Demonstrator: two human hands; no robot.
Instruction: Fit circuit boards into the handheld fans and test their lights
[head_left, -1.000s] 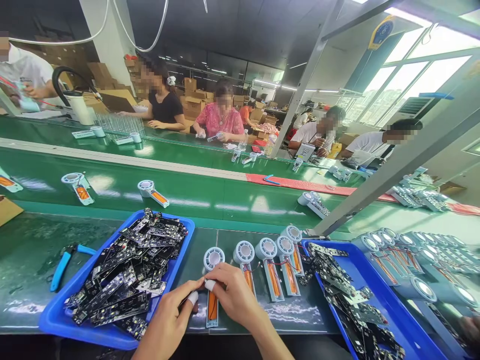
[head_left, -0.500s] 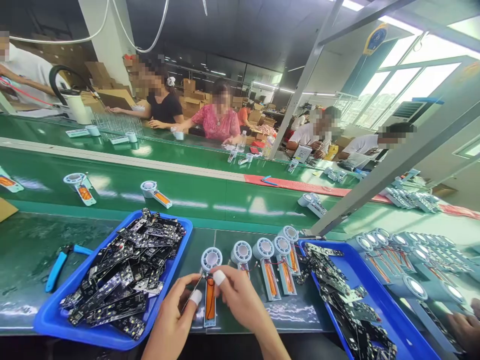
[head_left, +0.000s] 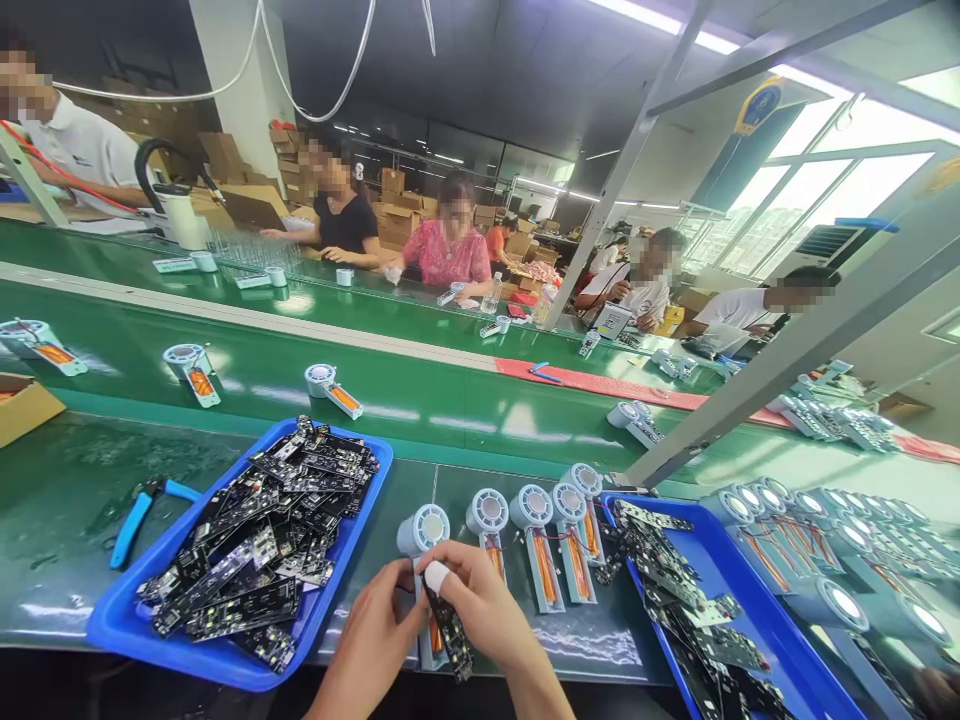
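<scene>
A long green work table [head_left: 67, 470] runs beside a green conveyor belt [head_left: 420, 400], with other people seated along the far side. At the near edge, a narrow black circuit board [head_left: 448, 625] is held slanting over the handle of a white plastic fan body [head_left: 424, 528] with a round head and an orange cell. The right hand [head_left: 480, 605], a white cot on one fingertip [head_left: 435, 576], pinches the circuit board's upper end. The left hand [head_left: 375, 650] is curled shut against the fan body's handle, though how it grips is partly hidden.

This looks like the fitting step, with the board over the handle but not seated. Seating it would call for laying it flat and square along the handle, clear of the wires.

Just to the right stands a row of four similar fans [head_left: 536, 545]. Blue plastic trays heaped with black boards flank the hands, one on the left [head_left: 112, 640] and one on the right [head_left: 739, 570]. Blue-handled pliers [head_left: 139, 510] lie further left.
</scene>
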